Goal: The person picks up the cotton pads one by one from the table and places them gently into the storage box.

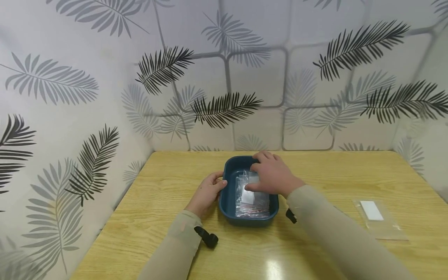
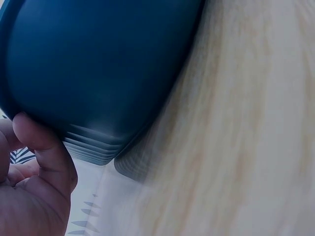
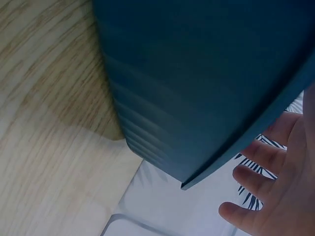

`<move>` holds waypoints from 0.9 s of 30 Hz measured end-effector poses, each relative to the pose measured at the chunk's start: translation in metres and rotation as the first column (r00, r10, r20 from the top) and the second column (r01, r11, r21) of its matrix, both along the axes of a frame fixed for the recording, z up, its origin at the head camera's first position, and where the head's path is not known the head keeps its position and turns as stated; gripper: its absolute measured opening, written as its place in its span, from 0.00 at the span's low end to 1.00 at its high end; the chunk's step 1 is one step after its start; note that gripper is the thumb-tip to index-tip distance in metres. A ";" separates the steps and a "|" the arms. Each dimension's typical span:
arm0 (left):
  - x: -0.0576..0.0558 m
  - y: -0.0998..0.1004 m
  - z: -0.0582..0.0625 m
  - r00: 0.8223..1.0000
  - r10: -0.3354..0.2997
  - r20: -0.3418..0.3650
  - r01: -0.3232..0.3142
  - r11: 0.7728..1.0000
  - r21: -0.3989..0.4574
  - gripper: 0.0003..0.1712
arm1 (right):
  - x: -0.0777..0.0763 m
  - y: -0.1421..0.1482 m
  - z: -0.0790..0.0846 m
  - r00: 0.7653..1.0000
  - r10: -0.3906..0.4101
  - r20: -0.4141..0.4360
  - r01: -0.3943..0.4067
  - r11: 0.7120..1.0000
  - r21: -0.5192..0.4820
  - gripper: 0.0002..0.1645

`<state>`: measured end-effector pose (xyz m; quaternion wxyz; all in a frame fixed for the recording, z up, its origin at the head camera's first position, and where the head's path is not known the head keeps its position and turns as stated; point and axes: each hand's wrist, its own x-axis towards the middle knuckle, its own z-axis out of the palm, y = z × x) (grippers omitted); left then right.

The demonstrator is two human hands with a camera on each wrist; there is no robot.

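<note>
A dark blue plastic bin (image 1: 229, 206) with rounded corners stands on the wooden table. Several clear zip bags (image 1: 246, 198) lie stacked inside it, with a white card showing in the top one. My left hand (image 1: 209, 191) holds the bin's left rim, thumb over the edge and fingers outside; the left wrist view shows this hand (image 2: 39, 182) at the rim as well. Over the bin's right side hovers my right hand (image 1: 272, 174), its fingers spread above the bags. In the right wrist view its fingers (image 3: 253, 182) are parted and loosely bent beside the rim.
On the right of the wooden table (image 1: 168, 175) lies another clear zip bag (image 1: 388, 227) with a white card (image 1: 371, 210) in it. A wall (image 1: 259, 128) with leaf-patterned covering rises behind the table and along its left side. Each wrist wears a black strap.
</note>
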<state>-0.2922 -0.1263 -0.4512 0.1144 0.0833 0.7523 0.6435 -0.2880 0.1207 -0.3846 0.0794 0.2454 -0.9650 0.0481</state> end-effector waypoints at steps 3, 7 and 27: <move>0.001 0.000 0.000 1.000 -0.005 -0.012 0.005 1.000 -0.002 0.25 | 0.000 0.000 0.000 1.000 -0.005 0.011 0.005 1.000 0.003 0.41; 0.001 0.000 0.000 1.000 -0.006 -0.021 0.006 1.000 0.001 0.25 | 0.001 0.003 0.001 1.000 -0.002 0.010 0.002 1.000 -0.012 0.39; 0.000 0.000 0.000 1.000 -0.011 -0.009 0.011 1.000 0.004 0.26 | 0.008 0.060 -0.009 0.996 0.091 0.011 -0.089 0.989 -0.121 0.36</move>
